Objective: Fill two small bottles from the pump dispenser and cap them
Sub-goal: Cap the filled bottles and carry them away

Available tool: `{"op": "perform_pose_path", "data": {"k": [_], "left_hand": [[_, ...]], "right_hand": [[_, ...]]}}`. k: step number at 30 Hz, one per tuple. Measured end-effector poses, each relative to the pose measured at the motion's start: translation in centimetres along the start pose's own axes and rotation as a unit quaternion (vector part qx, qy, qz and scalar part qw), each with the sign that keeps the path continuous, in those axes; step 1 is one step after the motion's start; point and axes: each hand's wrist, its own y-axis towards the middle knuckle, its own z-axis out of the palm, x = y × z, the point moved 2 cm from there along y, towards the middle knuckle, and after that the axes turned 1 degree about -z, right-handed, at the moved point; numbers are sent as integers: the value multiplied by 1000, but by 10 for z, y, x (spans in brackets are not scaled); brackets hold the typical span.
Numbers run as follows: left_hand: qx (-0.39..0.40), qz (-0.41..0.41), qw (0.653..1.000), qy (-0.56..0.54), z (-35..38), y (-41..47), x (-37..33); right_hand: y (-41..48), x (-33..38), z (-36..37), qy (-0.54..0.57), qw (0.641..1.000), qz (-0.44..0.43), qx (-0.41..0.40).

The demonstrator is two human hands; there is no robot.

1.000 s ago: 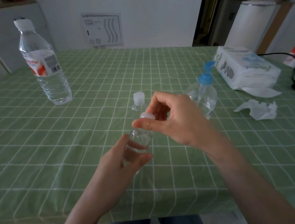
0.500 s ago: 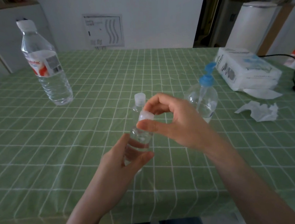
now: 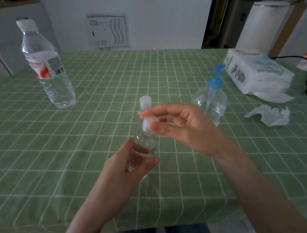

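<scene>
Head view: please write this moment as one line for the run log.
step: capping | left hand: holds small bottle | right hand: pinches cap on its neck | other small bottle: capped, behind

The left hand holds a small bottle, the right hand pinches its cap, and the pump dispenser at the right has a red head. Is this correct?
Only the colour is wrong: in the head view the pump dispenser has a blue head. The left hand does hold the small bottle, and the right hand pinches its cap.

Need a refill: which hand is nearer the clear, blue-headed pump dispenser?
Right. The right hand, pinching a white cap, is beside the dispenser; the left hand grips the bottle farther away.
</scene>
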Motion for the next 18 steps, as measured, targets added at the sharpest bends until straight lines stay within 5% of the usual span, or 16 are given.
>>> {"op": "perform_pose_path", "data": {"k": [4,9,14,18], "left_hand": [[10,-6,1000,5,3,0,0],[8,-9,1000,6,1,1,0],[10,-2,1000,10,3,1,-2],[1,8,1000,15,0,0,-5]], "right_hand": [[3,0,-1,-65,996,0,-53],[0,3,-5,-35,999,9,19],[2,1,-3,-76,996,8,-40],[0,3,-6,-16,999,21,40]]}}
